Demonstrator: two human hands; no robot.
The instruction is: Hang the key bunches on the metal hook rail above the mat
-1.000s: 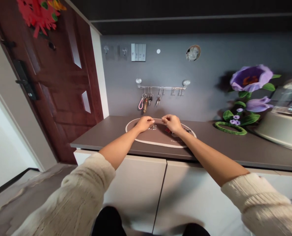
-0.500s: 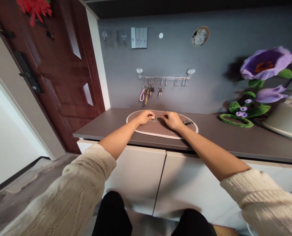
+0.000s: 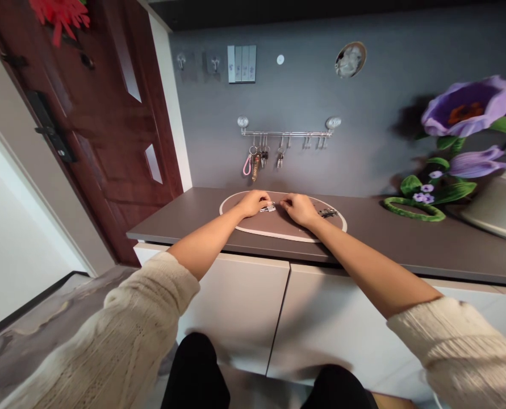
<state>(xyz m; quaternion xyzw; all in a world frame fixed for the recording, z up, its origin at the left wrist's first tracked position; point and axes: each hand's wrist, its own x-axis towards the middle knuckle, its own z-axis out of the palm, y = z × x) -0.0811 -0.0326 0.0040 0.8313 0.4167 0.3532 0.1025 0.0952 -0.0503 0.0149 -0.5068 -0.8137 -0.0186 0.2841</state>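
Note:
Over the oval brown mat (image 3: 253, 224) with its pale border, my left hand (image 3: 253, 203) pinches a small bunch of silvery keys (image 3: 268, 208) that lies low against the mat. A short gap to the right, my right hand (image 3: 299, 209) is closed with its fingertips together, pointing toward those keys. What it holds, if anything, is hidden. Another bunch of dark and silvery keys (image 3: 328, 213) rests on the mat just right of my right wrist.
Behind the hands, a clear hook rail (image 3: 287, 134) on the grey wall carries several keys (image 3: 263, 157) and a pink strap (image 3: 247, 165). A purple plush flower (image 3: 469, 113) and a pale lampshade-like object (image 3: 491, 210) stand at right. A dark red door (image 3: 108, 130) is at left.
The keys by my left hand show a little more to the right of the fingertips. Both hands stay almost in place; the view has shifted slightly.

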